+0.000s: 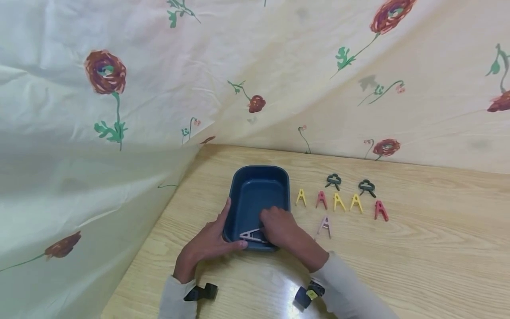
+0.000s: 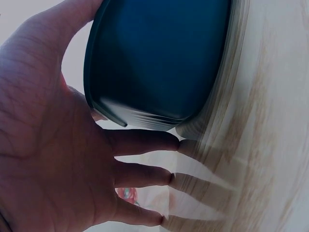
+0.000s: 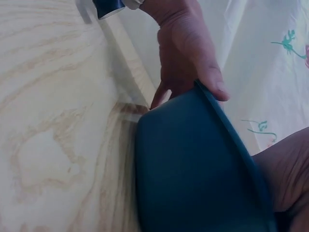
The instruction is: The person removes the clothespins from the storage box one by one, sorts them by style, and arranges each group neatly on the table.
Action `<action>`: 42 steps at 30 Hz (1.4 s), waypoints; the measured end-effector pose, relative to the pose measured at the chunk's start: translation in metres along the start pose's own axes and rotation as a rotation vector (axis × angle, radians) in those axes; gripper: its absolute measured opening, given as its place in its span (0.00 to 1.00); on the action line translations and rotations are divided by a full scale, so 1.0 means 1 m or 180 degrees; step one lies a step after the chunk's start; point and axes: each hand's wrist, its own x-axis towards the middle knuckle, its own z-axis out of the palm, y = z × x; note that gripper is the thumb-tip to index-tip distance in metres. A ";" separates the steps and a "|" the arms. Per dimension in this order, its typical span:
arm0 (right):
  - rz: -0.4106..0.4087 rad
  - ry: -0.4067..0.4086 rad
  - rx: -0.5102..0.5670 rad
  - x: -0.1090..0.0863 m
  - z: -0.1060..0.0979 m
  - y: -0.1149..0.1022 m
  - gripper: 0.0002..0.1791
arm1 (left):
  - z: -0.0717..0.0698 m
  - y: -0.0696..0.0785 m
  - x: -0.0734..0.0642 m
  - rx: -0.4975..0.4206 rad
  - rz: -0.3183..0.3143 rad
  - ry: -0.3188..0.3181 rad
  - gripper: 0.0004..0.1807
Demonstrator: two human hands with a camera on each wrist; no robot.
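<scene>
A dark blue rectangular tray [image 1: 259,173] stands on the table. My left hand [image 1: 211,237] rests against its near left corner, fingers fairly straight along the outside and thumb on the near rim. In the left wrist view the spread fingers [image 2: 145,140] reach down beside the tray wall [image 2: 140,108]. Inside the tray's near end, my right hand [image 1: 279,225] has curled fingers at a pale pink clothespin [image 1: 252,235]; its fingertips and one end of the clothespin are hidden. In the right wrist view the tray wall [image 3: 193,164] hides what the right hand holds.
Right of the tray lie several yellow clothespins [image 1: 338,201], red clothespins [image 1: 380,210], another pale pink clothespin [image 1: 325,226] and two dark green clips [image 1: 366,188]. A flowered cloth [image 1: 255,128] hangs behind and left of the wooden table [image 1: 430,248].
</scene>
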 end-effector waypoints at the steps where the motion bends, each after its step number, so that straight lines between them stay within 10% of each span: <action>1: -0.0006 -0.0008 0.0017 0.001 0.001 0.000 0.08 | 0.000 0.000 0.000 -0.0006 -0.0002 0.0000 0.66; 25: -0.0417 0.0411 -0.0178 0.005 0.006 0.010 0.08 | 0.002 -0.004 0.003 -0.0012 0.0083 0.0000 0.65; 42: -0.0259 0.1655 0.1306 -0.012 0.008 0.036 0.16 | 0.003 -0.003 0.001 0.0055 -0.0020 -0.0005 0.65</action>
